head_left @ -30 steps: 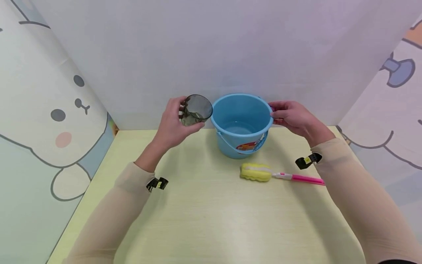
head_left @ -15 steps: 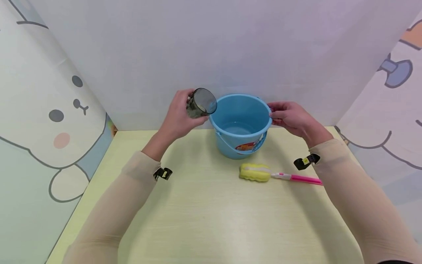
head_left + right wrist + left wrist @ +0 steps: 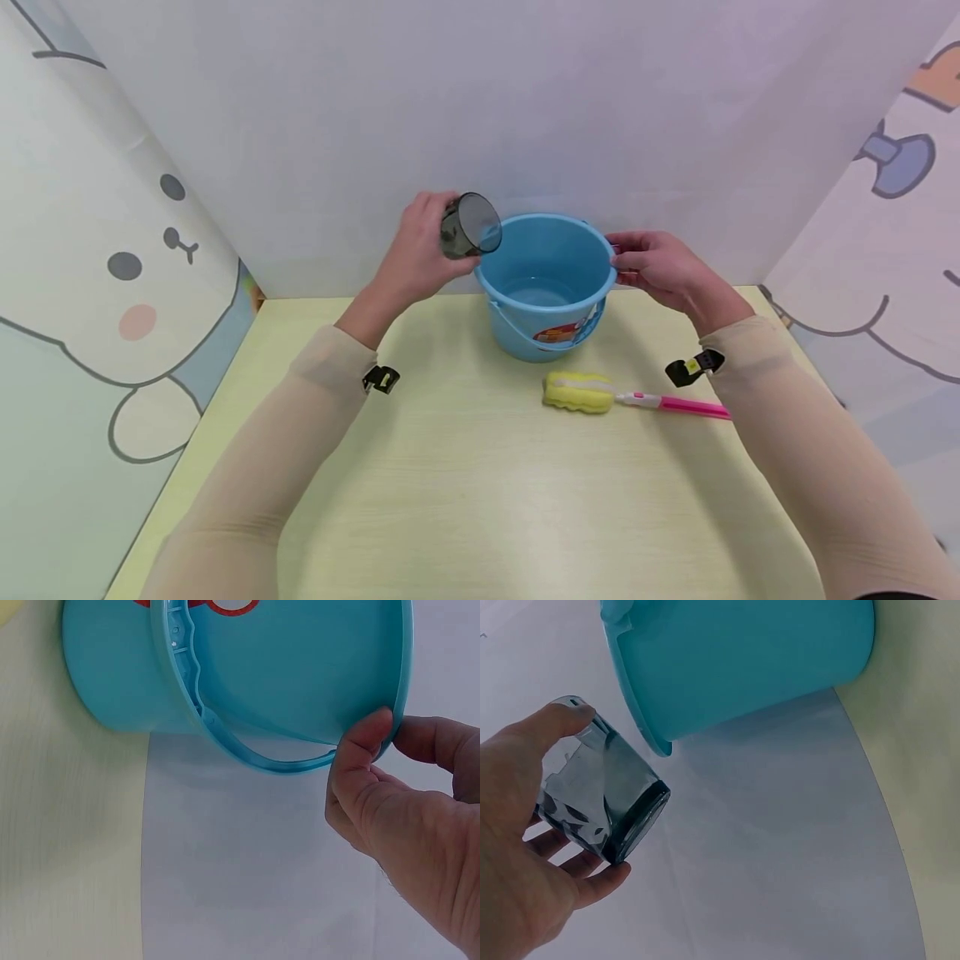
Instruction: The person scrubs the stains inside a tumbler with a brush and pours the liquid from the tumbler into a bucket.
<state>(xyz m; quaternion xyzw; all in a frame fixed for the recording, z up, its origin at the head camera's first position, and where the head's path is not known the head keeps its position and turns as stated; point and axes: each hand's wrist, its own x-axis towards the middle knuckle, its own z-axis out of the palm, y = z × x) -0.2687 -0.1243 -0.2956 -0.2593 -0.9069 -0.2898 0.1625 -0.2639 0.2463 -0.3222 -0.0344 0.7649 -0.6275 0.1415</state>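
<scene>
My left hand (image 3: 423, 250) grips a smoky grey drinking glass (image 3: 456, 229), thumb and fingers round its side. Raised above the table, the glass tilts steeply, its mouth facing right at the left rim of a light blue bucket (image 3: 517, 329). In the left wrist view, a slanting line crosses the inside of the glass (image 3: 607, 780), whose thick base points away from the bucket (image 3: 742, 660). At the bucket's right side, my right hand (image 3: 660, 265) pinches the rim between thumb and fingers, close to where the hanging handle (image 3: 262, 761) joins. The bucket stands upright.
In front of the bucket, a sponge brush (image 3: 579, 392) with a yellow head and pink-and-white handle lies on the pale wooden table (image 3: 465, 483). A white wall (image 3: 337, 150) rises close behind the bucket. Cartoon-printed panels (image 3: 67, 250) border both sides.
My left hand has moved up and right with the glass, tipping it further over toward the bucket's rim. The right hand keeps its hold on the bucket, which stays in place.
</scene>
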